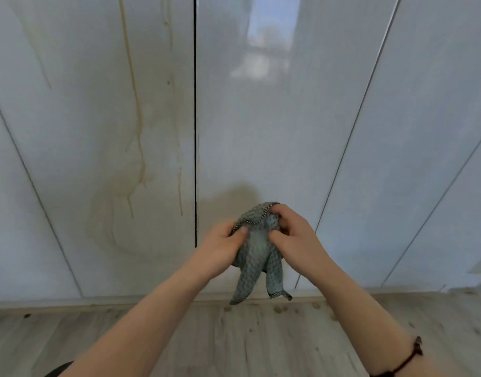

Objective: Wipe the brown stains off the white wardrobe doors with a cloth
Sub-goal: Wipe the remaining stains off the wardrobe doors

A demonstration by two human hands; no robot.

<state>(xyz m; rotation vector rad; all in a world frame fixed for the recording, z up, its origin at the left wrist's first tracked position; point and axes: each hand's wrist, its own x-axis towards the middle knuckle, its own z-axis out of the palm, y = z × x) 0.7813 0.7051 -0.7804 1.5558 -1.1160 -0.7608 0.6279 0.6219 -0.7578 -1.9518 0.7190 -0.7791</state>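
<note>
White wardrobe doors [261, 131] fill most of the view, glossy panels split by a dark vertical gap just left of centre, with thinner seams slanting off on either side. A pale window reflection [269, 44] sits high on the panel right of the gap. Below the doors runs a light wood-grain floor [179, 338] that meets their base. The brown stains [140, 148] are all on the panel left of the gap: long thin runs come down from the top, one breaks into short drips low down, and a fainter smeared ring curves beneath them. A further narrow streak hangs close beside the gap. Two bare forearms reach up from the bottom edge and meet in front of the panel right of the gap, well apart from the stains. The left hand [220, 248] grips the cloth's left side, thumb pressed on top and fingers curled beneath. The right hand [293, 235] curls its fingers over the upper right part and pinches it with the thumb. The cloth [257, 257] is grey-green and waffle-textured with a dark stitched edge. It is bunched between both hands, two loose ends hanging toward the floor, and whether it touches the door I cannot tell. A dark cord bracelet [408, 360] circles the right forearm. Small brown spots [278, 310] dot the floor under the cloth.
</note>
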